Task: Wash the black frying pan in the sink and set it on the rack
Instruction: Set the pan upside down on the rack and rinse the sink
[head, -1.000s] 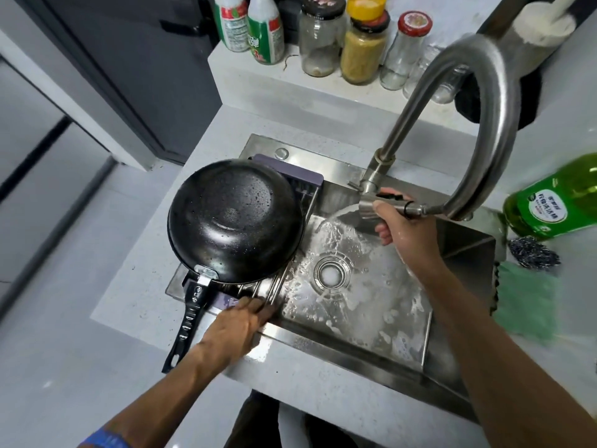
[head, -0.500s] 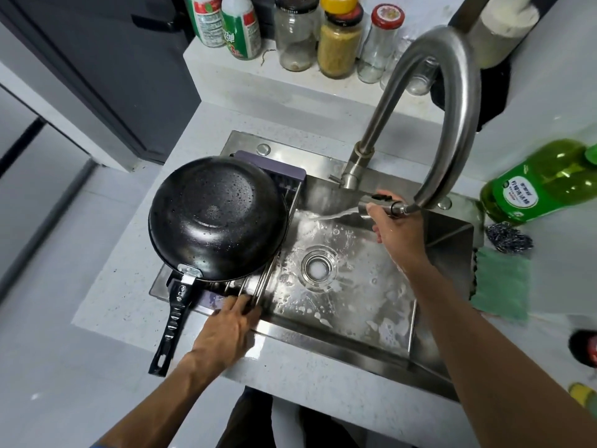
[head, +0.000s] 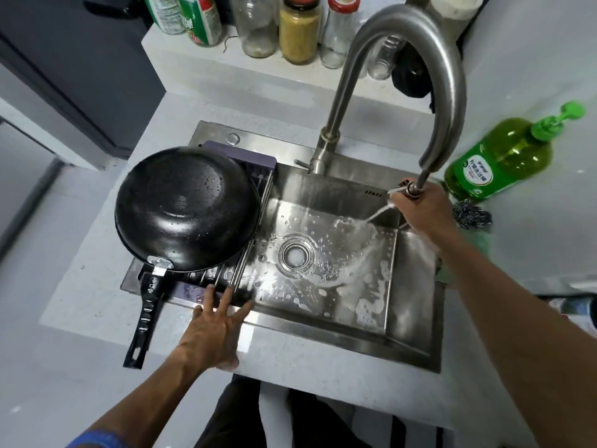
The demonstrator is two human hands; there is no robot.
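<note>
The black frying pan (head: 187,210) lies upside down on the purple-edged rack (head: 240,155) over the left part of the steel sink (head: 326,321), wet with drops, its handle (head: 145,315) pointing toward me over the counter. My left hand (head: 216,331) rests flat on the sink's front rim, fingers spread, fingertips touching the rack's bars. My right hand (head: 423,210) grips the pull-out spray head (head: 405,189) of the tall faucet (head: 429,76) at the sink's right side. Water sprays leftward across the foamy basin toward the drain (head: 297,253).
A green dish soap bottle (head: 504,156) lies right of the sink, with a steel scourer (head: 471,216) beside it. Jars and bottles (head: 298,30) stand on the raised ledge behind. White counter surrounds the sink; a dark cabinet is at the far left.
My right hand has carried the spray head from the sink's middle to its right side. My left hand's fingers have straightened and spread on the front rim. The pan has stayed on the rack.
</note>
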